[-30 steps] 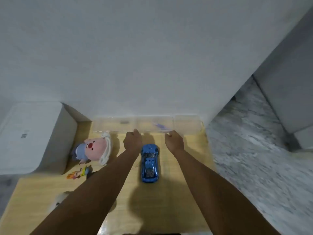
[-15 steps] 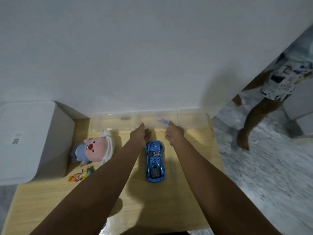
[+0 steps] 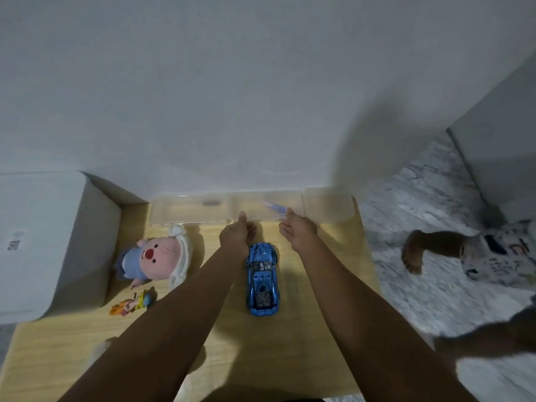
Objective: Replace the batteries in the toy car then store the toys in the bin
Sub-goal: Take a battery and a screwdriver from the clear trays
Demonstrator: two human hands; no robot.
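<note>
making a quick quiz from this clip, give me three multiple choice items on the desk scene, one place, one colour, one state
1. Where is the pink plush pig relative to the toy car?
A) to its left B) to its right C) on top of it
2. What colour is the toy car?
A) red B) blue C) green
3. What is the left hand doing?
A) gripping the car B) lifting the pig C) reaching toward the clear plastic organiser, holding nothing

Answers: 1 A, the pig lies on the wooden table beyond the left arm; 2 B, its body is shiny blue; 3 C, it is beside the organiser's near edge.
</note>
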